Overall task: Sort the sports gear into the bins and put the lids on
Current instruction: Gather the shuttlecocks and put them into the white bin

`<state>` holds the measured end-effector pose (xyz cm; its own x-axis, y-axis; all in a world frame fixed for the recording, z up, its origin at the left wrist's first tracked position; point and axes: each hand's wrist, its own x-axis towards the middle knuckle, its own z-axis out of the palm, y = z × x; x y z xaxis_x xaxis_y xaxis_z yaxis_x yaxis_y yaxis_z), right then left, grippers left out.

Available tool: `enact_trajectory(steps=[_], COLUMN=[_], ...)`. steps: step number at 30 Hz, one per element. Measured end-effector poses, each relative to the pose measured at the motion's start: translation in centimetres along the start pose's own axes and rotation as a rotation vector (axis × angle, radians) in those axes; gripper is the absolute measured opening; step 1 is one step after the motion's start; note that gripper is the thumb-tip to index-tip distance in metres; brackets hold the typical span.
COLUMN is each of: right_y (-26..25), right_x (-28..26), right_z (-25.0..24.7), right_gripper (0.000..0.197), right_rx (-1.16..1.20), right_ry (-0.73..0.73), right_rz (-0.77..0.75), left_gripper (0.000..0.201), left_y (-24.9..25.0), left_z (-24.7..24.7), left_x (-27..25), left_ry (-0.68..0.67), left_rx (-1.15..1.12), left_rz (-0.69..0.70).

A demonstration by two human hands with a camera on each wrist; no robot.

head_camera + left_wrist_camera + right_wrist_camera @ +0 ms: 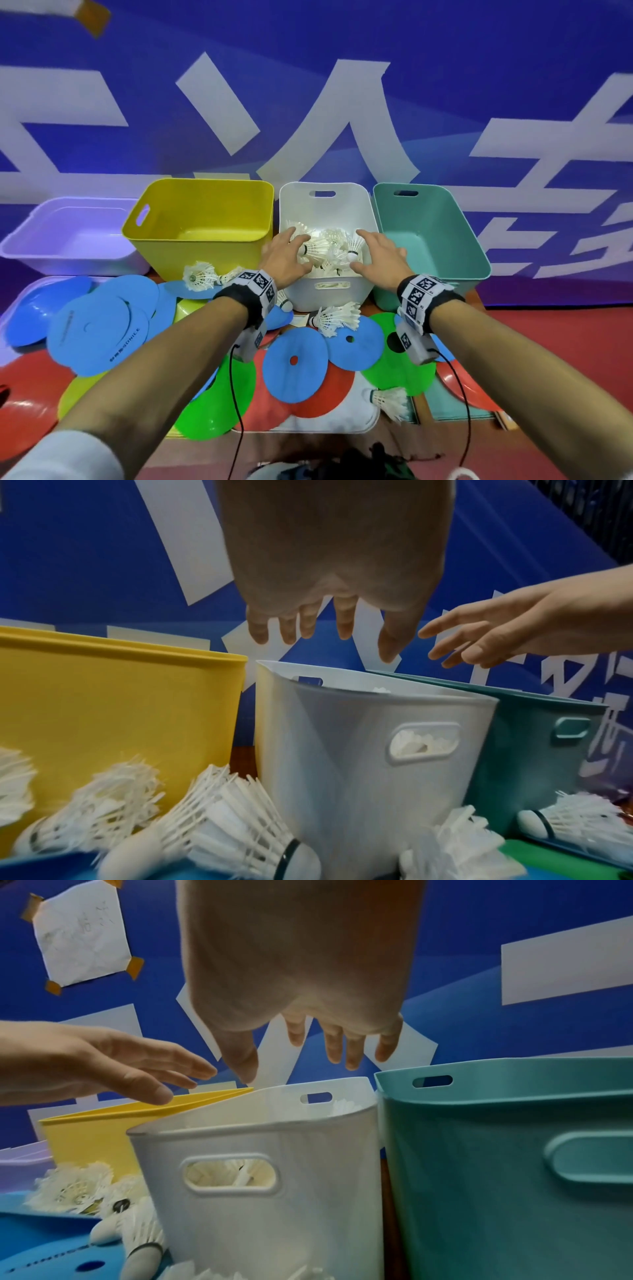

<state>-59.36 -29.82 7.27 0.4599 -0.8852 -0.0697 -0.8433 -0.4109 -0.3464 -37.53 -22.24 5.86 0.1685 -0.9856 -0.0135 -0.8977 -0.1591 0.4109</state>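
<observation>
My left hand (286,255) and my right hand (378,258) hover over the white bin (359,293), fingers spread and holding nothing. I think I have them here because shuttlecocks (325,251) belong in this bin; under my palms they lie piled, long axes in every direction, some cork tips pointing toward me. Left of my left hand stands the yellow bin (191,253), right of my right hand the teal bin (442,270). Below my wrists more shuttlecocks and flat discs (294,363) wait on the table, one shuttlecock (337,317) lying sideways with its cork to the left.
</observation>
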Motion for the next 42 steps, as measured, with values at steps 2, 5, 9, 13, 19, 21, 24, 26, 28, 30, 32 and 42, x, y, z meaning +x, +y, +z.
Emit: enact_trajectory(steps=[2,5,9,13,19,21,24,26,28,30,32,42], right_y=[0.1,-0.2,-1.8,-5.0,-10.2,-12.1,-14.7,-16.6,-18.2,-19.3,-20.1,-21.9], right_x=[-1.0,-2.4,-3.7,-4.2,-3.2,-2.4,-1.0,0.3,1.7,3.0,4.2,7.1], right_z=[0.0,0.6,1.9,3.8,5.8,6.4,7.8,8.9,9.9,11.0,12.1,15.9], right_gripper=[0.073,0.07,0.069,0.069,0.067,0.068,0.069,0.069,0.068,0.066,0.065,0.067], right_rx=[-0.018,-0.027,-0.023,-0.016,-0.091,-0.114,-0.137,-0.122,-0.106,-0.119,-0.145,-0.266], right_ry=[0.004,0.007,-0.024,-0.033,-0.012,-0.029,-0.077,-0.156,-0.244,-0.298,-0.328,-0.461], right_rz=[-0.03,-0.095,-0.199,-0.287,-0.467,-0.497,-0.537,-0.534,-0.497,-0.459,-0.427,-0.38], left_gripper=[0.062,0.063,0.066,0.068,0.069,0.069,0.067,0.066,0.066,0.066,0.066,0.063], left_y=[0.3,0.4,-0.8,-3.9,-9.2,-11.0,-13.6,-15.8,-17.9,-19.9,-21.5,-25.5], left_z=[0.1,0.6,1.1,0.9,-0.7,-1.2,-2.0,-2.7,-3.1,-3.2,-3.2,-1.7], left_x=[-1.2,-3.9,-8.1,-11.2,-12.2,-11.9,-11.1,-10.1,-9.0,-7.9,-6.8,-5.2], left_ry=[0.003,0.012,-0.005,-0.042,-0.017,-0.009,0.008,0.016,0.007,-0.018,-0.059,-0.214], left_rx=[0.003,-0.018,-0.01,0.019,0.028,0.024,-0.004,-0.019,-0.013,-0.004,0.002,-0.046], left_rz=[-0.002,-0.031,-0.121,-0.223,-0.304,-0.306,-0.309,-0.301,-0.287,-0.275,-0.27,-0.18])
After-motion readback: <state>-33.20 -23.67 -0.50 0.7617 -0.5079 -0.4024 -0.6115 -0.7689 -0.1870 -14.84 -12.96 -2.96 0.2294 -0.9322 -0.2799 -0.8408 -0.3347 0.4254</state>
